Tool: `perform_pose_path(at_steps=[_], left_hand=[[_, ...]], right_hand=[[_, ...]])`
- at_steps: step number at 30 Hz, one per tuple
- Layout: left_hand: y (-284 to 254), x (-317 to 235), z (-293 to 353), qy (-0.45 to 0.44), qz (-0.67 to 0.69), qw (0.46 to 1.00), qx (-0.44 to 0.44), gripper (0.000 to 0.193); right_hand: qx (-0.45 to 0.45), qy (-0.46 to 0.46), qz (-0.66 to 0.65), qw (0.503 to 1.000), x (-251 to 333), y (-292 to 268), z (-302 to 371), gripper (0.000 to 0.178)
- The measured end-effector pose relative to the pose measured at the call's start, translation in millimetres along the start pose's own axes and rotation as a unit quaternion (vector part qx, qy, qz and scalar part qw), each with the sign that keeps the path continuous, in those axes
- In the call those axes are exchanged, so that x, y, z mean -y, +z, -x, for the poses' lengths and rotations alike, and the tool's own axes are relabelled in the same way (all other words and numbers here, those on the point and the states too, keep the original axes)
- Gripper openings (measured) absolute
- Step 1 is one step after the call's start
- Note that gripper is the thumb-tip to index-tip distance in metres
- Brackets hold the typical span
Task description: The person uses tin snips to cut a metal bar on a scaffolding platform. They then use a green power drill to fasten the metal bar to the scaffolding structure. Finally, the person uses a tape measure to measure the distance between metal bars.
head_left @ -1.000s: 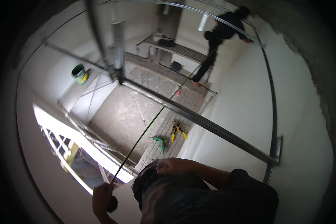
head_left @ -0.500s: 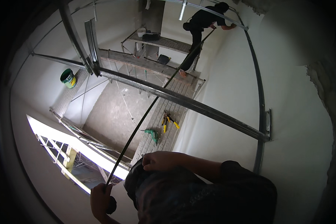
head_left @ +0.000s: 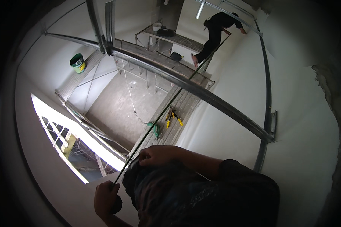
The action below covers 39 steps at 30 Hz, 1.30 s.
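My left hand (head_left: 105, 198) is closed around a tape measure, whose dark rounded case (head_left: 117, 204) shows beside the palm. From it the long dark tape blade (head_left: 161, 113) stretches up and away, passing below a metal ceiling profile, to a co-worker (head_left: 217, 30) at the far end. Against the front of my dark shirt (head_left: 201, 196) rests my right hand (head_left: 150, 155), its fingers curled in; whatever they hold, if anything, is hidden.
A metal profile (head_left: 193, 86) crosses ahead, joined to a wall track (head_left: 267, 83). Below, a scaffold plank (head_left: 170, 134) carries a green drill (head_left: 154, 130) and yellow-handled snips (head_left: 174, 118). A green bucket (head_left: 78, 63) stands on the left plank; a window opening (head_left: 70, 147) lies below it.
The scene has shifted in the view. The co-worker leans further forward with the rear foot lifted. The tape stays stretched between us, and my right hand remains at my shirt.
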<state>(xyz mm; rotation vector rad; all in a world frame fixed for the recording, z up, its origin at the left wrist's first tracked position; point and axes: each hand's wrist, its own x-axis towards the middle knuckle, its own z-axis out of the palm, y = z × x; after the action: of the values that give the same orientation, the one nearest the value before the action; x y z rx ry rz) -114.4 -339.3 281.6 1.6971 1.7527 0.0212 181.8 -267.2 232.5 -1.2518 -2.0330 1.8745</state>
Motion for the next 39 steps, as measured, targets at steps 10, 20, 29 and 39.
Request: perform_pose_path(at_steps=[10, 20, 29, 39], left_hand=[[13, -1, 14, -0.037, -0.004, 0.999, -0.017, 0.033], [11, 8, 34, -0.06, 0.002, 0.998, -0.021, 0.031], [23, 18, 54, -0.053, 0.015, 0.998, -0.024, 0.034], [23, 7, 68, -0.051, 0.048, 0.997, -0.038, 0.034]], right_hand=[[0.102, 0.006, 0.092, 0.991, -11, 15, 1, 0.047], [0.109, -0.092, 0.055, 0.988, 35, 11, 19, 0.043], [-0.034, -0.22, 0.06, 0.973, 50, 18, 13, 0.029], [-0.118, -0.282, 0.348, 0.886, 50, 10, 2, 0.033]])
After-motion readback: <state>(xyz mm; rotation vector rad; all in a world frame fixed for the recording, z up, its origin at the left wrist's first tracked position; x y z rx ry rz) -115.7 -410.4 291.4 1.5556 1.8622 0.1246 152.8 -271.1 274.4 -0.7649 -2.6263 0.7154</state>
